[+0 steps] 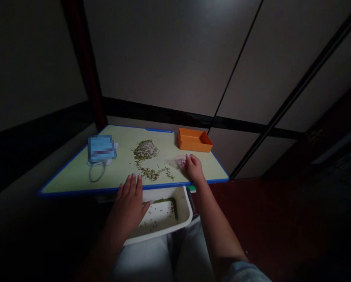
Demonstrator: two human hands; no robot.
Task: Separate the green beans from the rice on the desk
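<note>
My left hand (130, 199) lies flat with fingers stretched over the front edge of a pale green board (75, 176) with a blue rim, above a white tray (184, 213) that rests on my lap. My right hand (194, 167) sits on the board's right side, fingers curled on a small pale pinkish thing (180, 161) that I cannot make out. A heap of small green and pale grains (146, 149) lies mid-board, with loose green grains (151, 172) scattered toward the front edge. Some grains lie in the white tray.
An orange box (194, 140) stands at the board's far right corner. A blurred blue-and-white item (101, 149) with a looped cord (97, 173) lies on the left. Dark walls and a red-brown floor surround the board.
</note>
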